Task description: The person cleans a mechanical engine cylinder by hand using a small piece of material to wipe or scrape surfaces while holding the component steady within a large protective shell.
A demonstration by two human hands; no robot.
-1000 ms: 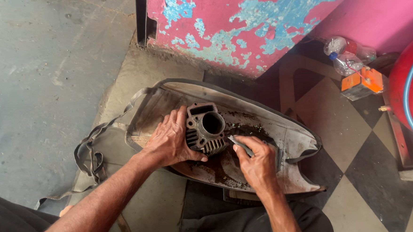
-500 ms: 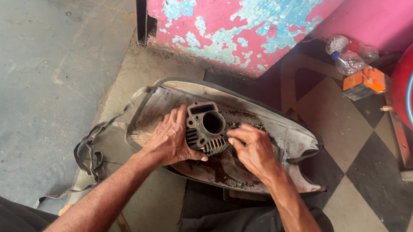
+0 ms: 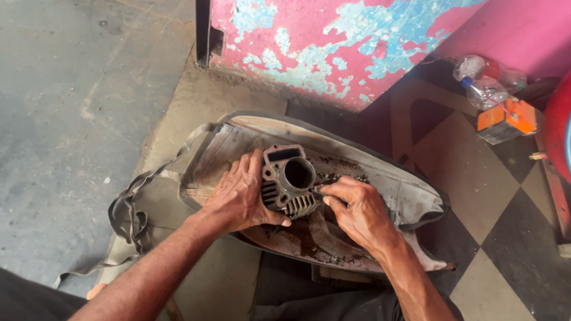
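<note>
Your left hand (image 3: 239,199) clasps the dark grey finned metal engine cylinder (image 3: 290,182), which sits in the grimy grey plastic tray-like cover (image 3: 404,193) on the floor. Your right hand (image 3: 360,209), just right of the cylinder, pinches a small tool against its edge. It looks heavy, rigid and oily; grip the fins. Its bore faces up, axis roughly vertical.

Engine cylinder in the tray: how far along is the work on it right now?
Done: the finned engine cylinder is off its engine and sits in the grimy tray, bore empty and facing up. In hand: the left hand steadies it, while the right hand presses a small tool, too hidden to identify, at its edge. Left: fins and faces look dirty, and debris lies in the tray.
</note>
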